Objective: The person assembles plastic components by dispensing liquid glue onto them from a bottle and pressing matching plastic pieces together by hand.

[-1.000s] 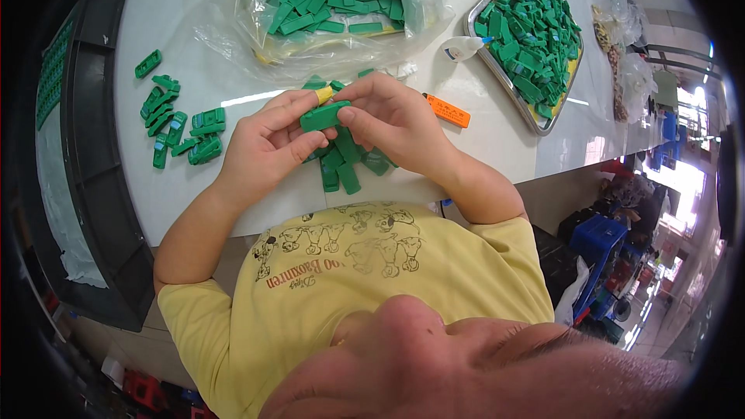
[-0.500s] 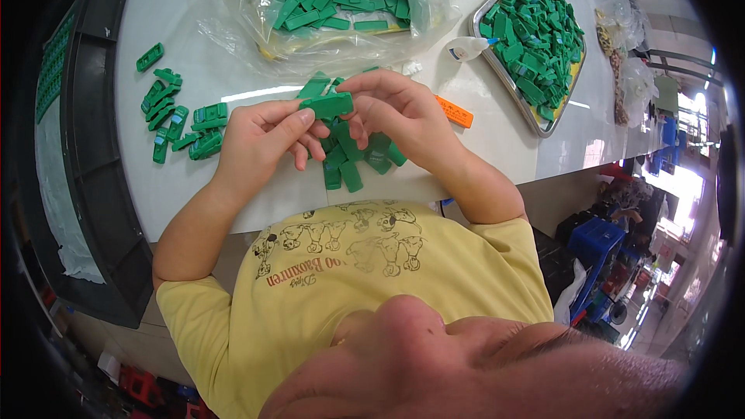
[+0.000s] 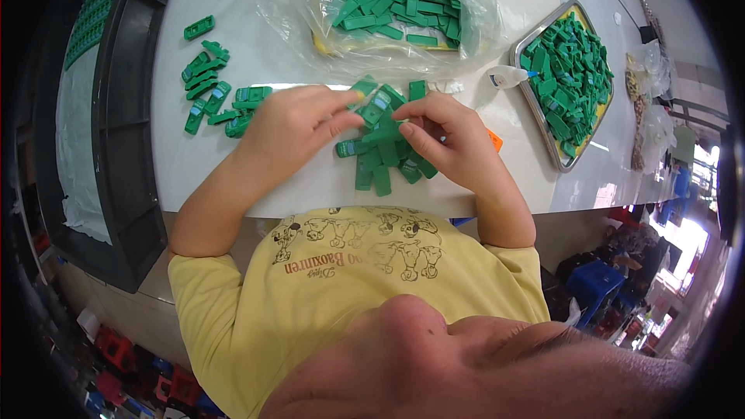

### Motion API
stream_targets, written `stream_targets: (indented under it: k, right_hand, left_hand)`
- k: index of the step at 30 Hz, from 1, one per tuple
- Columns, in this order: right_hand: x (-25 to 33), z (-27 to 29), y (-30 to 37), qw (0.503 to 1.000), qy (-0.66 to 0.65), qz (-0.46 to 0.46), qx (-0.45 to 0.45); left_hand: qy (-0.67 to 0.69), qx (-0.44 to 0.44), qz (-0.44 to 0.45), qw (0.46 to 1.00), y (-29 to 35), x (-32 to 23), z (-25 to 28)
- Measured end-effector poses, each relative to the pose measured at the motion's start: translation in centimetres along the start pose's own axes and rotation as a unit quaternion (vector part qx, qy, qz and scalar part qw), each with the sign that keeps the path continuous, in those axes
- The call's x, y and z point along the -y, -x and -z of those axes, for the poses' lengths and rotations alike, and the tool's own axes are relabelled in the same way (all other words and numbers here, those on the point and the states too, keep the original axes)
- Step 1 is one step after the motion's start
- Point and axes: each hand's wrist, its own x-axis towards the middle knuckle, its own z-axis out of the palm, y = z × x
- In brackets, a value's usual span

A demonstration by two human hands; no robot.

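Note:
A loose heap of green plastic pieces (image 3: 369, 174), flat strips and small toy car bodies, lies on the table in front of me. My left hand (image 3: 299, 122) is over the left side of this heap, thumb and forefinger apart with nothing visible between them. Just beyond its fingertips sits a green toy car with a light blue windscreen (image 3: 377, 109). My right hand (image 3: 452, 138) reaches in from the other side, its thumb and forefinger bent close together at the end of a green strip (image 3: 380, 136). Its other fingers are curled.
Green toy cars (image 3: 220, 97) form a group at left. Beyond the heap lies a clear plastic bag (image 3: 481, 12) with green pieces inside. A metal tray (image 3: 535, 112) heaped with green parts, a glue bottle (image 3: 506, 76) and an orange box (image 3: 495, 140) are at right; a dark crate (image 3: 128, 116) stands far left.
Both hands held a green block together before; now they are apart, with the left moved off it. A toy car with a blue windscreen now shows on the heap. The whole view has shifted.

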Motion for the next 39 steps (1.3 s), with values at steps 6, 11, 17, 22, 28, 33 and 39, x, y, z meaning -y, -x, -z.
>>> stream_targets:
  k: [6, 11, 17, 22, 28, 33, 39]
  right_hand:
    - [1.3, 1.6, 0.3, 0.981, 0.161, 0.051, -0.100]
    - [0.2, 7.6, 2.9, 0.961, 0.274, -0.019, -0.023]
    - [-3.0, 11.9, 3.9, 0.890, 0.359, -0.232, -0.162]
    - [-4.3, 12.7, 2.6, 0.892, 0.314, -0.202, -0.256]
    - [-4.7, 12.3, 1.3, 0.887, 0.326, -0.191, -0.266]
    - [-2.7, 10.2, 0.9, 0.883, 0.295, -0.149, -0.334]
    - [-0.7, 8.8, 1.1, 0.881, 0.267, -0.138, -0.364]
  left_hand:
    - [-0.343, -0.064, 0.222, 0.910, 0.9, 0.8, 2.6]
    - [-0.358, -0.014, 0.303, 0.883, 0.0, -1.1, 1.6]
    - [-0.305, -0.072, 0.242, 0.918, -1.4, 0.0, -1.1]
    - [-0.184, -0.162, 0.187, 0.951, -2.8, -1.4, -3.0]
    - [-0.261, -0.167, 0.155, 0.938, -2.0, 0.7, -2.4]
    - [-0.384, -0.146, 0.163, 0.897, -0.3, 0.9, -0.1]
    - [-0.300, -0.189, 0.165, 0.921, 1.1, 1.6, 5.7]
